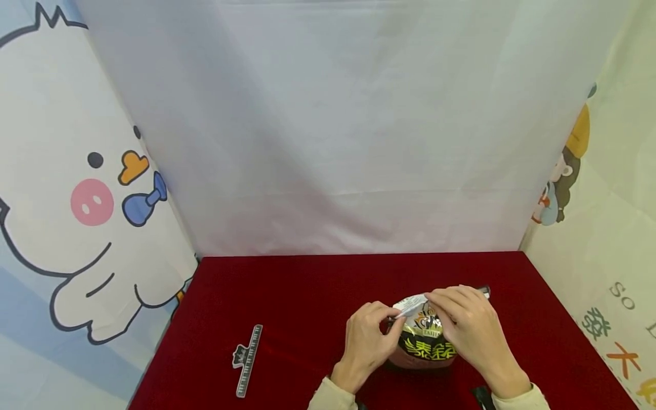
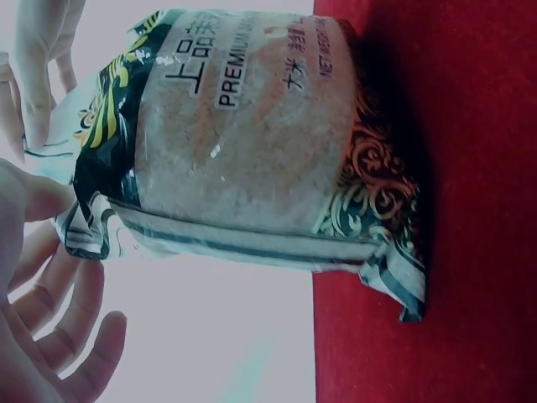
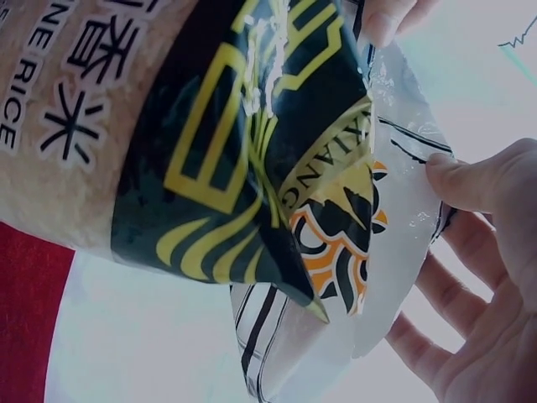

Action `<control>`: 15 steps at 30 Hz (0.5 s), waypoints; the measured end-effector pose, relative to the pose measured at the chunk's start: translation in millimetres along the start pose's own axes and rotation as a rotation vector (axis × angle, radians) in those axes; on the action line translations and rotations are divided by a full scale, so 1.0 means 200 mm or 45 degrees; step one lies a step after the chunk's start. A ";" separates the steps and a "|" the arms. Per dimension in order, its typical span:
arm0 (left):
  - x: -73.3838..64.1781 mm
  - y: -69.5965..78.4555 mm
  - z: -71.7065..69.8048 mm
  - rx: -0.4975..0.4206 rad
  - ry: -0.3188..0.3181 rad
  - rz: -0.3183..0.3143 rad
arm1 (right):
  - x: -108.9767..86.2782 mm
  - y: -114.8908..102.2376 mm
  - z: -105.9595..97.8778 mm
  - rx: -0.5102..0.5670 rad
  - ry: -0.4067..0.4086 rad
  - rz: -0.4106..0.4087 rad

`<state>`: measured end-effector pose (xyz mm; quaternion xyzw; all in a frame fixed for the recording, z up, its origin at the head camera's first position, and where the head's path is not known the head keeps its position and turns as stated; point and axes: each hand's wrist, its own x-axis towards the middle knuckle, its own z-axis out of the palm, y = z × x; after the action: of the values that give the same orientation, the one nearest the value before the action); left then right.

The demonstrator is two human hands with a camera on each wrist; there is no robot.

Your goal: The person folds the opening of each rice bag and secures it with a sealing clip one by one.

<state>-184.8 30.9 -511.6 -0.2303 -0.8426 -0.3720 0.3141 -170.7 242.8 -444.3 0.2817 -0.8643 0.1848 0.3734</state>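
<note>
A plastic bag of rice [image 1: 426, 347] stands on the red table, with a black and yellow band and a clear front showing the grains. Its pale top flap [image 1: 410, 304] is bent over between the two hands. My left hand [image 1: 368, 340] pinches the flap's left end between thumb and index finger; in the left wrist view the other fingers [image 2: 105, 357] are spread loosely beside the bag. At the flap's other end, my right hand [image 1: 470, 330] pinches the plastic. The right wrist view shows that thumb [image 3: 466, 180] pressed on the edge of the film.
A clear ruler-shaped clip [image 1: 248, 361] with dark stripes and a small dark crown-like tab lies on the red tablecloth [image 1: 302, 319] to the left. A white cloth backdrop [image 1: 359, 142] rises behind the table, with printed cartoon sheets at both sides.
</note>
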 end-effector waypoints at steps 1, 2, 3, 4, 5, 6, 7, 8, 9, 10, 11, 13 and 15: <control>0.00 0.00 0.00 0.001 0.006 0.007 | 0.00 0.00 0.00 -0.003 -0.002 0.002; 0.00 -0.01 0.00 0.006 0.011 0.015 | 0.00 0.00 0.00 -0.001 0.003 0.000; 0.00 -0.01 0.00 0.007 0.016 0.019 | 0.00 0.01 0.00 0.002 0.006 -0.001; -0.01 -0.02 0.00 0.009 0.016 0.020 | 0.00 0.01 0.00 0.006 0.007 -0.002; -0.01 -0.02 0.00 0.008 0.014 0.016 | 0.01 0.01 0.00 0.011 0.010 -0.004; -0.01 -0.02 0.00 0.008 0.011 0.015 | 0.01 0.01 0.00 0.015 0.010 -0.007; -0.02 -0.03 0.00 0.005 0.006 0.011 | 0.01 0.01 0.00 0.018 0.014 -0.012; -0.02 -0.03 -0.01 0.007 -0.001 0.010 | 0.00 0.01 0.00 0.019 0.013 -0.013; -0.02 -0.04 -0.01 0.007 -0.006 0.008 | 0.00 0.01 0.00 0.019 0.010 -0.012; -0.02 -0.04 -0.01 0.010 -0.012 0.010 | 0.00 0.01 0.00 0.019 0.011 -0.011; -0.03 -0.04 -0.01 0.010 -0.014 0.014 | 0.00 0.01 0.01 0.018 0.011 -0.010; -0.03 -0.05 -0.01 0.016 -0.015 0.027 | 0.00 0.00 0.01 0.017 0.011 -0.005; -0.04 -0.06 -0.01 0.017 -0.008 0.038 | 0.00 0.00 0.01 0.023 0.006 0.004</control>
<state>-185.2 20.8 -521.4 -0.2418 -0.8425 -0.3609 0.3186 -171.6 242.1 -446.3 0.2834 -0.8622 0.1937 0.3725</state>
